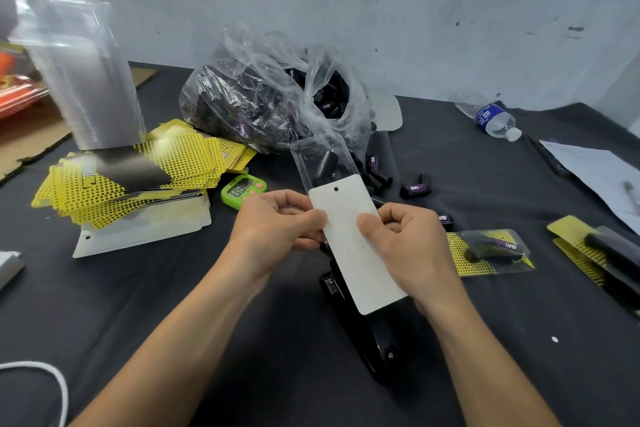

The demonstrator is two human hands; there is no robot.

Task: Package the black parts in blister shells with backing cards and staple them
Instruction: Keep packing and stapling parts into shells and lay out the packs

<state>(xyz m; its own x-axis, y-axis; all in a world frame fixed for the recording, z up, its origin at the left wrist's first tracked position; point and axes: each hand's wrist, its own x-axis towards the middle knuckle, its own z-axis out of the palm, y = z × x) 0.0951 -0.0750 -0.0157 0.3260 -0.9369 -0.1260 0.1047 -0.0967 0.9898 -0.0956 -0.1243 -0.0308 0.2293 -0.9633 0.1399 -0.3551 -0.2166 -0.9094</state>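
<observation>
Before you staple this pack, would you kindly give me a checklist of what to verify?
1. Black part inside blister shell: ok.
2. Backing card lined up with shell: not ok, the shell sticks out past the card's holed end.
3. Left hand and right hand pinching the card's edges: ok.
4. Stapler lying under the card: ok.
5. Staples loaded: cannot tell.

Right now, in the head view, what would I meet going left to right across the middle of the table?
pile of yellow backing cards → green timer → left hand → white backing card, pinched by both hands → right hand → finished package → more packages at the right edge
</observation>
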